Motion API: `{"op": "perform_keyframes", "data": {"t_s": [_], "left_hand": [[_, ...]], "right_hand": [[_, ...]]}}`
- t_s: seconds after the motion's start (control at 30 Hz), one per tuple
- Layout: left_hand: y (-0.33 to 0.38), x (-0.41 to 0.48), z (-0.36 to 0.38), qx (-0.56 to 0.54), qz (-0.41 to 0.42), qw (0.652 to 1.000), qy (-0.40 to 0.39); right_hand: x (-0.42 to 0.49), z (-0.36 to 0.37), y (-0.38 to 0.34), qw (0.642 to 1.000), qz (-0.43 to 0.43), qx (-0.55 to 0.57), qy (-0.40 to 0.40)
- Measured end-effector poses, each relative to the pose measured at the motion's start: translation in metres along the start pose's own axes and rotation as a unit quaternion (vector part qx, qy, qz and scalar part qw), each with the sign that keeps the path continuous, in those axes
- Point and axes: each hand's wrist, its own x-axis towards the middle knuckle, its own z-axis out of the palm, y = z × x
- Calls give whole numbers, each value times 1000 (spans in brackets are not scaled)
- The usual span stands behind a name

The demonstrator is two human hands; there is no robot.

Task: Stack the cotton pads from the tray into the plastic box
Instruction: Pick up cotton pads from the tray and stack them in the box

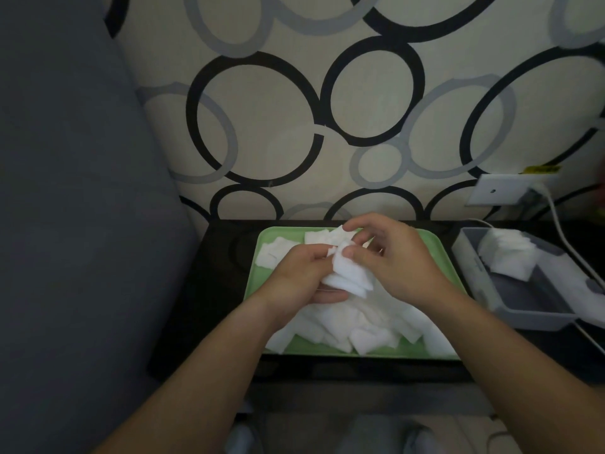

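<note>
A green tray [262, 280] on a black table holds several loose white cotton pads [357, 326], piled mostly at its near side. Above the tray, my left hand [294, 276] grips a small bundle of cotton pads [347, 276] from below. My right hand [389, 257] pinches the top of the same bundle with thumb and fingers. To the right stands the grey plastic box [523, 306], with a stack of pads [507, 253] lying in its far end.
The black table [216, 290] stands against a wall with a ring pattern. A white cable [569, 257] runs from a wall socket [504, 190] past the box. A dark grey sofa [72, 224] fills the left side.
</note>
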Motion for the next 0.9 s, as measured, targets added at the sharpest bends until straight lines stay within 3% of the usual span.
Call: {"op": "perform_keyframes", "data": {"t_s": [0.17, 0.27, 0.33, 0.43, 0.6, 0.8, 0.9], "left_hand": [[2, 3, 0, -55, -13, 998, 38], [-3, 5, -8, -9, 37, 996, 81], [-3, 9, -18, -7, 47, 987, 155], [-1, 12, -38, -30, 43, 970, 238], [-5, 13, -52, -34, 47, 965, 255], [-9, 14, -47, -12, 43, 972, 229], [-10, 15, -47, -17, 45, 972, 230]], "right_hand": [[1, 7, 5, 991, -23, -127, 42], [3, 10, 8, 992, 49, -82, 83], [2, 8, 13, 993, 86, -67, 48], [-3, 4, 19, 991, 53, -104, -70], [-7, 10, 14, 956, 8, -205, -210], [-6, 28, 15, 936, -22, -280, -214], [-4, 31, 18, 953, -45, -243, -175]]}}
